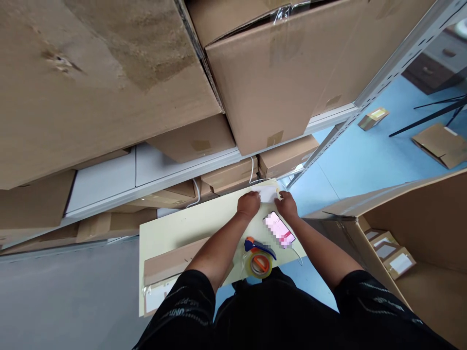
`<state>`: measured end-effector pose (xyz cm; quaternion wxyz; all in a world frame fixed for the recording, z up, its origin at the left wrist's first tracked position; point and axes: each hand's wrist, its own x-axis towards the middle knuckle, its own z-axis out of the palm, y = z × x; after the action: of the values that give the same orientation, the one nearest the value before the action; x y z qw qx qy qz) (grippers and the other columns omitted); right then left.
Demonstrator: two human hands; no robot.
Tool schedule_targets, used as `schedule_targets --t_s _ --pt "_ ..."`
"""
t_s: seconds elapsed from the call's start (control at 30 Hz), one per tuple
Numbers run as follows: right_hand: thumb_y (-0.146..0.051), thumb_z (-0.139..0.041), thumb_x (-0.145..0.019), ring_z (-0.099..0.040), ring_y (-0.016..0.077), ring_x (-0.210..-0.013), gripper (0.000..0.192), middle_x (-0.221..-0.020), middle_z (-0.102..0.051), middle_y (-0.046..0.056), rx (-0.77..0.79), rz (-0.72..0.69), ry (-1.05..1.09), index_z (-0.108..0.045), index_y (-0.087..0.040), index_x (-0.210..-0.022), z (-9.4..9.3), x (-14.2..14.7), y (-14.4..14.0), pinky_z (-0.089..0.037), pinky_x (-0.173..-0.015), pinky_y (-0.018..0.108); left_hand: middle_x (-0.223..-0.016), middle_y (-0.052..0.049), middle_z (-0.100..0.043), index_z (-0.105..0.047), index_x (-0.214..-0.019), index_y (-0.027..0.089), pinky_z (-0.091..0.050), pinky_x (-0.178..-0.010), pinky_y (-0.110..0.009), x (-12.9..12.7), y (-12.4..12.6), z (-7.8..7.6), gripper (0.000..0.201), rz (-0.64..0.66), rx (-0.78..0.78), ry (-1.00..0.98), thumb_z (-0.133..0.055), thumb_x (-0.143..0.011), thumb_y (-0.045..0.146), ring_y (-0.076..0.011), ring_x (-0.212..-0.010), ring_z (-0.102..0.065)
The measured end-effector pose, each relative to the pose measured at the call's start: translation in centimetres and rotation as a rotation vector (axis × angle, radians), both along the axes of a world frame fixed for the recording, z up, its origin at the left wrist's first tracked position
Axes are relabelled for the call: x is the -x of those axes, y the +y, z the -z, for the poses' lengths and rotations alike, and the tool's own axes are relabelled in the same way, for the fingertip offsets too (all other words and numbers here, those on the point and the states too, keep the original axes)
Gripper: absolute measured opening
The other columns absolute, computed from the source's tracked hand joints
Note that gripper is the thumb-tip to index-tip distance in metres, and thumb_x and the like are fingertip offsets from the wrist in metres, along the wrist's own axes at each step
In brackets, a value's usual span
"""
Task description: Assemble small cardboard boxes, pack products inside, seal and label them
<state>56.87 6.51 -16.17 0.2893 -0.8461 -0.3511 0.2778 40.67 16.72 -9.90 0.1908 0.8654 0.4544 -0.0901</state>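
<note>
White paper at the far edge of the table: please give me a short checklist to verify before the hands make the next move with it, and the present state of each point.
1. Both hands on the white paper: ok, left hand and right hand touch it.
2. Paper lies on the table: ok, at the far edge.
3. Phone apart from the paper: ok, just below the right hand.
4. Tape dispenser within reach: ok, near the table's front edge.
5. Paper is flat, not folded: cannot tell, the hands cover much of it.
</note>
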Motion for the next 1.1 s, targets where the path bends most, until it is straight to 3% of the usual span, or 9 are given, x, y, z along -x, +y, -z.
schedule_targets --t_s 0.13,0.27,0.47,0.63,0.8,0.93,1.1 --pt "-0.052 -0.05 -0.094 -0.066 0.0242 -0.086 0.037 -0.091 -0.072 0.008 -0.175 0.05 0.141 -0.07 -0.021 -0.098 -2.3 0.5 -1.6 -0.049 -0.08 0.034 -0.105 -0.013 -0.073 -0.072 -0.105 0.015 -0.049 -0.089 -0.037 -0.8 -1.6 -0.4 0.032 0.159 -0.073 -0.066 -0.044 -0.104 0.031 -0.0263 -0.104 -0.068" --pt "-0.059 -0.061 -0.085 -0.064 0.0218 -0.074 0.037 -0.084 -0.072 0.004 -0.174 0.112 0.237 -0.067 -0.023 -0.092 -4.1 0.7 -2.5 -0.048 -0.072 0.032 -0.098 -0.013 -0.072 -0.072 -0.1 0.014 -0.048 -0.091 -0.04 -2.3 -3.1 -0.2 0.031 0.37 -0.114 -0.198 -0.044 -0.104 0.027 -0.0268 -0.101 -0.067" --pt "-0.05 -0.058 -0.081 -0.06 0.0215 -0.069 0.027 -0.07 -0.066 0.001 -0.107 0.215 0.287 -0.061 -0.024 -0.075 -3.7 -0.6 -2.0 -0.043 -0.063 0.03 -0.1 -0.011 -0.073 -0.07 -0.108 0.015 -0.046 -0.101 -0.043 -3.6 -4.0 0.6 0.028 0.495 -0.022 -0.372 -0.059 -0.097 0.038 -0.0269 -0.102 -0.067" --pt "-0.051 -0.056 -0.081 -0.056 0.0196 -0.066 0.028 -0.068 -0.062 -0.001 -0.136 0.21 0.315 -0.06 -0.024 -0.076 -2.5 -2.1 -2.0 -0.039 -0.059 0.028 -0.134 -0.012 -0.066 -0.068 -0.122 0.018 -0.039 -0.117 -0.044 -2.6 -3.0 2.8 0.031 0.394 -0.038 -0.405 -0.059 -0.095 0.03 -0.0275 -0.131 -0.057" --pt "-0.055 -0.06 -0.082 -0.044 0.0154 -0.059 0.036 -0.059 -0.048 -0.005 -0.141 0.2 0.291 -0.05 -0.025 -0.067 -2.0 -3.5 -2.1 -0.032 -0.054 0.027 -0.142 -0.013 -0.062 -0.064 -0.13 0.017 -0.039 -0.119 -0.044 -1.8 -1.8 4.6 0.038 0.289 -0.011 -0.318 -0.06 -0.094 0.029 -0.028 -0.136 -0.054" --pt "-0.055 -0.063 -0.081 -0.041 0.0144 -0.059 0.039 -0.057 -0.044 -0.006 -0.129 0.19 0.243 -0.046 -0.025 -0.063 -1.6 -4.5 -2.1 -0.03 -0.054 0.027 -0.141 -0.012 -0.063 -0.062 -0.133 0.018 -0.042 -0.116 -0.045 -2.0 -1.3 4.6 0.04 0.253 0.01 -0.288 -0.059 -0.094 0.026 -0.0273 -0.132 -0.056" --pt "-0.056 -0.062 -0.082 -0.046 0.0153 -0.06 0.035 -0.061 -0.053 -0.004 -0.128 0.175 0.264 -0.056 -0.023 -0.07 -1.8 -4.3 -2.2 -0.035 -0.056 0.027 -0.137 -0.01 -0.067 -0.065 -0.131 0.021 -0.045 -0.111 -0.042 -3.2 -1.1 3.6 0.036 0.132 0.156 -0.327 -0.05 -0.099 0.028 -0.0263 -0.127 -0.059"
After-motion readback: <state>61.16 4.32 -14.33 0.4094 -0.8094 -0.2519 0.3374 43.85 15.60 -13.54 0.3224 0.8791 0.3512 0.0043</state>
